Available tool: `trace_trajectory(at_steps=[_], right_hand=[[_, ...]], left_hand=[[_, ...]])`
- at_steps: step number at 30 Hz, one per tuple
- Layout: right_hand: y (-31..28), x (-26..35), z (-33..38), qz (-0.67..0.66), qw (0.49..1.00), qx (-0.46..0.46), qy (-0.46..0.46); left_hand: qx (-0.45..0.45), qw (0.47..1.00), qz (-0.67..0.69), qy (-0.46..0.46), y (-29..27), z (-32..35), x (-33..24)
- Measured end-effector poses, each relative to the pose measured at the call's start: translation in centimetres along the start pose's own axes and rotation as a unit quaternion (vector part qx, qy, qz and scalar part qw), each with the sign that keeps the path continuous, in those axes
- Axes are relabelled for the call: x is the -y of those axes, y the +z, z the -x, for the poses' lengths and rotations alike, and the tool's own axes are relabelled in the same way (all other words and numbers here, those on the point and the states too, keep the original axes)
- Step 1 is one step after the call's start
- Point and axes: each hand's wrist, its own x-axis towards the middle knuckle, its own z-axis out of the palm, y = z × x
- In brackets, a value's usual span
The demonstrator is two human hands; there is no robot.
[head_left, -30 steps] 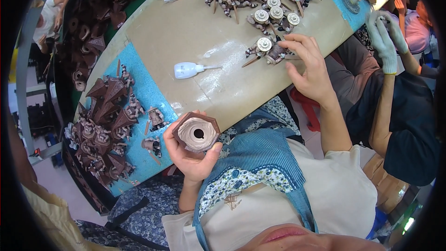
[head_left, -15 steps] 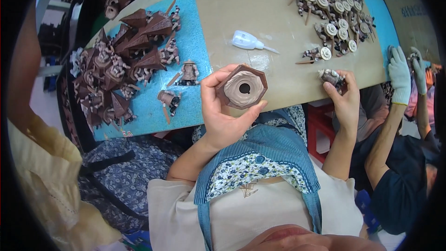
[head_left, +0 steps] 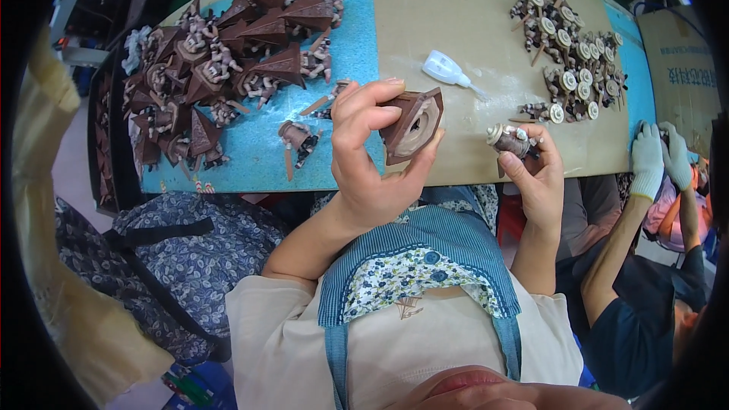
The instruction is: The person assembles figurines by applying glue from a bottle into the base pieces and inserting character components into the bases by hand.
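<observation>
My left hand [head_left: 372,156] is closed round a brown faceted base [head_left: 414,127], whose round hole shows in its paler recessed face. The base is tilted toward the right. In my right hand [head_left: 538,175], thumb and fingers pinch a small figurine [head_left: 512,140] with a pale disc-shaped top, grey-brown body and dark details. A gap separates the two pieces. Below my left hand's side of the table edge lies a loose figurine [head_left: 298,139] on the blue mat [head_left: 250,175]; another is partly hidden behind my left fingers.
A pile of brown pointed pieces with figurines [head_left: 266,26] covers the mat at left. A white squeeze bottle [head_left: 446,68] lies mid-table. Several disc-topped figurines [head_left: 583,53] cluster at far right. Beyond my right arm, a co-worker's gloved hands [head_left: 649,156] are at the table edge.
The base in my left hand has turned from facing up to a tilt toward the right. My right hand has brought its figurine closer to it. The view has shifted somewhat.
</observation>
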Motion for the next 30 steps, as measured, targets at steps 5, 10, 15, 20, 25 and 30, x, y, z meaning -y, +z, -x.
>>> trace_trajectory(at_steps=[5,10,15,20,25,30], right_hand=[[0.2,0.1,0.3,-0.001,1.0,0.0,-0.004],[0.2,0.0,0.4,-0.02,1.0,-0.003,-0.008],[0.3,-0.5,0.4,-0.017,1.0,-0.005,0.011],[0.6,-0.5,0.2,-0.01,1.0,0.009,0.013],[0.5,-0.9,0.6,-0.007,1.0,0.017,0.004],[0.4,-0.5,1.1,-0.013,1.0,-0.021,0.001]], left_hand=[[-0.049,0.996,-0.028,0.062,0.1,-1.6,0.6],[-0.15,0.976,-0.05,0.147,0.2,-3.1,1.0],[-0.16,0.973,-0.082,0.142,0.2,-4.3,0.7],[-0.202,0.962,-0.077,0.164,0.1,-5.3,1.0],[-0.24,0.951,-0.045,0.187,0.3,-5.7,1.0],[-0.196,0.971,0.125,0.065,1.2,-5.1,0.1]])
